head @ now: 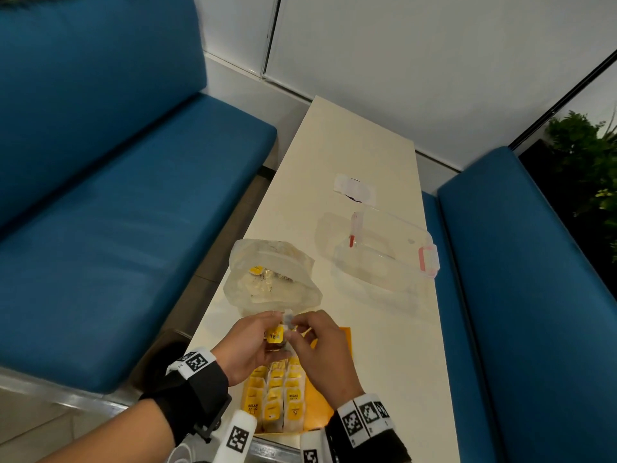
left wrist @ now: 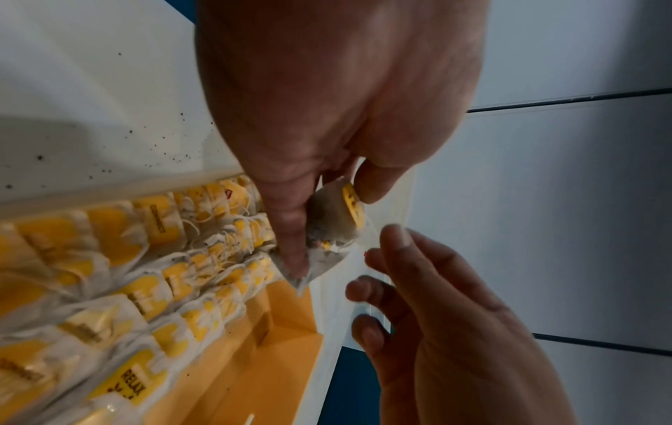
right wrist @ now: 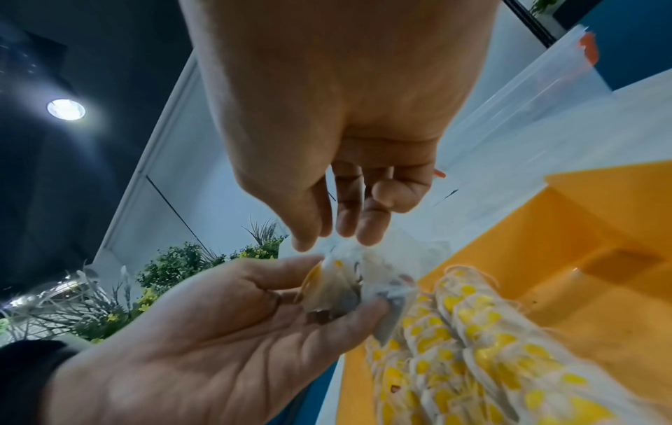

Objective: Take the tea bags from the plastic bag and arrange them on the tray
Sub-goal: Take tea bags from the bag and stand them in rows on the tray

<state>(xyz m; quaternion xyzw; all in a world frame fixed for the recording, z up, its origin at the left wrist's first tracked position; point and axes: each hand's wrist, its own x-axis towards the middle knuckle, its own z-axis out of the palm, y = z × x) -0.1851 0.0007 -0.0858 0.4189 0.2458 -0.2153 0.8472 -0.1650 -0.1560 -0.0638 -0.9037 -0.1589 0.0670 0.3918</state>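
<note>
My left hand [head: 272,332] holds a tea bag [head: 275,336] with a yellow "TEA" tag just above the far end of the orange tray [head: 337,372]. In the left wrist view, thumb and finger grip this tea bag [left wrist: 329,221]. My right hand [head: 294,326] pinches the bag's thin translucent top, seen in the right wrist view with the fingertips [right wrist: 365,237] closed on it. Rows of tea bags [head: 278,392] fill the tray's left part. The clear plastic bag [head: 272,279] stands open just beyond my hands, with more tea bags inside.
A clear lidded container [head: 384,262] with pink clasps sits to the right of the plastic bag on the cream table [head: 350,145]. Blue benches [head: 117,212] flank the table on both sides. The tray's right half [right wrist: 567,238] is bare orange.
</note>
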